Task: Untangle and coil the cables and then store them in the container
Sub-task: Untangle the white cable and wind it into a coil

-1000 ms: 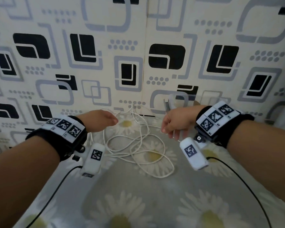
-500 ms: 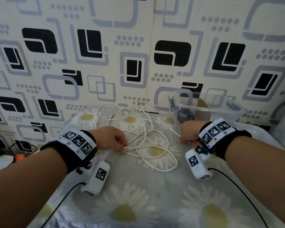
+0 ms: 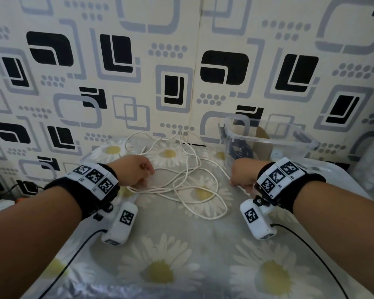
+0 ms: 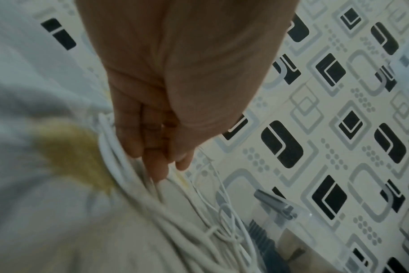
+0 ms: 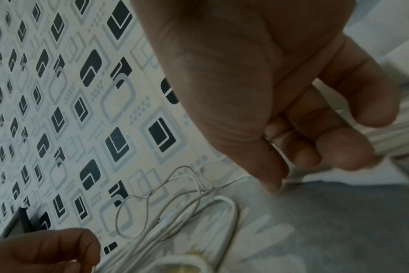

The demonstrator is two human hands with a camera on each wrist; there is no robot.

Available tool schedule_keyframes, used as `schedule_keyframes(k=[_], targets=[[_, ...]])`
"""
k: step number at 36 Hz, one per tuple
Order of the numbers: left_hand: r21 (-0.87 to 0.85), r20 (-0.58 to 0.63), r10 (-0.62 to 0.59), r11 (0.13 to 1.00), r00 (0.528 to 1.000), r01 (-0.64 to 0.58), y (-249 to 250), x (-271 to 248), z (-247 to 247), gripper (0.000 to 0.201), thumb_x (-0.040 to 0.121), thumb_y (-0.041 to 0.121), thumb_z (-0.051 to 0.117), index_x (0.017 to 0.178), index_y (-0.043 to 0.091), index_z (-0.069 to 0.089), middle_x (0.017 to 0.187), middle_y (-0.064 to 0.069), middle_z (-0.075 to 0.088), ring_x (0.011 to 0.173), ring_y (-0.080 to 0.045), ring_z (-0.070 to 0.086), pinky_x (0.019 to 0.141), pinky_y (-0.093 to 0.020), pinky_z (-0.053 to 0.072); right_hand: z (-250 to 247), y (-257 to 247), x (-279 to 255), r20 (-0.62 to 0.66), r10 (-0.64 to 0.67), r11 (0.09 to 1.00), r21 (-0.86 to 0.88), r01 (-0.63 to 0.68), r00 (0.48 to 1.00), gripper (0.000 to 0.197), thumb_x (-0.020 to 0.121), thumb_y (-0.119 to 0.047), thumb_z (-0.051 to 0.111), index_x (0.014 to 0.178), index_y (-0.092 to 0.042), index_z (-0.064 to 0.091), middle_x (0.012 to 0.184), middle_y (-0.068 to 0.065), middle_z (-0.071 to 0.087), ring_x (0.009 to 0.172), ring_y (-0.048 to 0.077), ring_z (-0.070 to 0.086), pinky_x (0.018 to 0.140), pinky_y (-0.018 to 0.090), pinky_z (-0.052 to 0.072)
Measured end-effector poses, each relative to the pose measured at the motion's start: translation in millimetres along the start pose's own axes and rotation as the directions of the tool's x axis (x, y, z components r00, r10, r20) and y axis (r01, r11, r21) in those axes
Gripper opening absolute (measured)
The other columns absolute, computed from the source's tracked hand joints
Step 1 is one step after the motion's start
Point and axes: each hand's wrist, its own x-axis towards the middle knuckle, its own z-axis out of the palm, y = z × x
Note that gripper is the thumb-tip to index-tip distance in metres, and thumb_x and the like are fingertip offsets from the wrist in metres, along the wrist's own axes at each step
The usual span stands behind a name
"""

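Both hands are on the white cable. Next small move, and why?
Probably draw the hands apart to pull out slack. The left hand pinches strands at the tangle's left edge, the right hand pinches one strand by the container, and the white cable between them lies in crossed loops.

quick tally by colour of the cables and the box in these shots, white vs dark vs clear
white: 1 tangle of white cable on the daisy-print cloth; strand count cannot be told
dark: 1 dark cable inside the container
clear: 1 clear plastic container
total: 3 things, with the left hand and the right hand each on the white cable
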Motion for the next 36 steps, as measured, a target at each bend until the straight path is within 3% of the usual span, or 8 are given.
schedule_keyframes(k=[5,9,12,16,21,25,31,36], targets=[[-0.066,-0.151,-0.031,0.998,0.988,0.021,-14.5,5.9,-17.6,0.019,0.088,-0.002,0.052,0.085,0.014,0.063,0.086,-0.009,0.073,0.080,-0.022,0.072,0.078,-0.037,0.059,-5.5,-7.6,-7.5,0.008,-0.045,0.999,0.022,0.045,0.999,0.022,0.094,-0.013,0.046,0.092,-0.002,0.064,0.087,0.016,0.065,0.054,0.018,0.049,0.049,0.023,0.038],[-0.002,-0.129,-0.027,1.000,0.991,0.027,-16.5,3.3,-24.9,0.017,0.082,-0.002,0.063,0.086,0.015,0.064,0.084,-0.005,0.070,0.075,-0.018,0.068,0.076,-0.033,0.056,-7.0,-15.2,-8.6,-0.020,-0.083,0.984,0.154,0.085,0.996,0.037,0.099,-0.030,0.045,0.107,0.001,0.064,0.090,0.016,0.068,0.069,0.025,0.060,0.052,0.025,0.044],[0.163,-0.082,0.032,0.987,0.996,-0.019,-14.3,-1.6,-23.7,0.022,0.079,0.005,0.070,0.088,0.025,0.066,0.091,0.003,0.063,0.075,-0.011,0.057,0.073,-0.023,0.049,-7.7,-24.6,-9.1,-0.042,-0.106,0.961,0.253,0.114,0.993,0.038,0.099,-0.035,0.049,0.110,0.000,0.061,0.101,0.017,0.070,0.077,0.027,0.064,0.054,0.026,0.045],[0.231,0.071,0.056,0.970,0.996,-0.071,-10.4,-5.8,-16.6,0.029,0.080,0.012,0.072,0.103,0.029,0.070,0.106,0.004,0.060,0.076,-0.007,0.054,0.069,-0.015,0.044,-7.1,-37.5,-9.1,-0.054,-0.158,0.945,0.281,0.167,0.986,0.034,0.097,-0.035,0.054,0.108,-0.004,0.059,0.102,0.016,0.070,0.087,0.031,0.071,0.056,0.028,0.048],[0.312,0.118,0.042,0.947,0.992,-0.077,-6.6,-5.4,-13.7,0.023,0.084,0.025,0.072,0.105,0.032,0.068,0.112,0.004,0.060,0.093,-0.012,0.058,0.081,-0.021,0.045,0.0,-45.8,-8.6,-0.048,-0.298,0.908,0.293,0.299,0.953,0.033,0.091,-0.046,0.060,0.099,-0.014,0.062,0.098,0.006,0.070,0.079,0.018,0.063,0.072,0.030,0.048],[0.348,0.131,0.043,0.933,0.990,-0.086,-5.9,-6.2,-12.3,0.017,0.087,0.028,0.068,0.103,0.029,0.065,0.111,0.003,0.059,0.087,-0.011,0.054,0.066,-0.015,0.040,2.8,-47.7,-11.6,-0.018,-0.379,0.883,0.293,0.367,0.925,0.038,0.081,-0.049,0.071,0.101,-0.018,0.063,0.100,-0.001,0.065,0.089,0.015,0.059,0.082,0.032,0.048],[0.137,-0.061,0.054,0.990,0.997,-0.046,-9.5,-1.7,-12.9,0.008,0.094,0.022,0.058,0.101,0.021,0.062,0.094,-0.004,0.069,0.079,-0.018,0.068,0.074,-0.029,0.053,2.2,-44.0,-7.6,-0.110,-0.366,0.903,0.197,0.381,0.924,0.008,0.093,-0.024,0.059,0.087,-0.019,0.056,0.085,-0.005,0.060,0.080,0.015,0.055,0.065,0.023,0.041],[-0.049,-0.158,0.016,0.999,0.987,-0.024,-11.1,0.0,-15.4,0.017,0.092,0.022,0.062,0.106,0.022,0.053,0.079,-0.004,0.072,0.073,-0.020,0.070,0.069,-0.036,0.056,-7.4,-35.5,-3.5,-0.256,-0.205,0.838,0.453,0.305,0.945,0.010,0.100,-0.018,0.044,0.093,-0.013,0.050,0.071,0.003,0.067,0.053,0.016,0.053,0.052,0.026,0.041]])
